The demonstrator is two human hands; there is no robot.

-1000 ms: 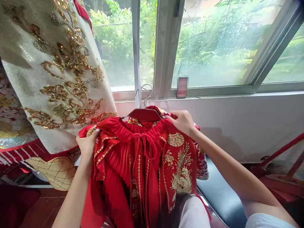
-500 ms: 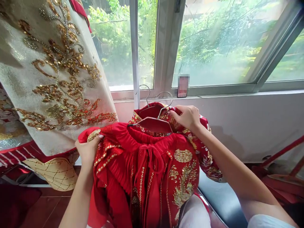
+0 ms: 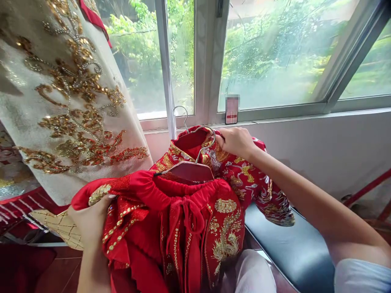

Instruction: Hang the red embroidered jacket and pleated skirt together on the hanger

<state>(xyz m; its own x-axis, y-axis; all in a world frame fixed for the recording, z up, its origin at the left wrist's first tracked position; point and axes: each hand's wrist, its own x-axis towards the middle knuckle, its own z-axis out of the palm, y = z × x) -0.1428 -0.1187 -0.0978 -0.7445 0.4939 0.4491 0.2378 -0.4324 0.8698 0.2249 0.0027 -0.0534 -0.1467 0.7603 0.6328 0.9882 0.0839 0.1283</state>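
Observation:
A red pleated skirt (image 3: 180, 228) with gold embroidery hangs from a red hanger (image 3: 191, 171) in front of me. My left hand (image 3: 88, 221) is closed on the skirt's waistband at its left end. My right hand (image 3: 235, 140) is closed on the metal hook of a hanger (image 3: 207, 140) at the collar of a red embroidered jacket (image 3: 244, 179), which lies behind the skirt. A second metal hook (image 3: 182, 116) stands up just left of it.
A white gown (image 3: 67, 101) with gold sequin scrolls hangs at the left. A window (image 3: 275, 57) with a sill runs across the back. A dark padded bench (image 3: 290, 248) lies under the jacket. Red rods (image 3: 366, 189) stand at the right.
My left hand has pulled the skirt's waistband down and to the left. The skirt has dropped away from the jacket, which now shows behind it, with my right hand staying at its hook.

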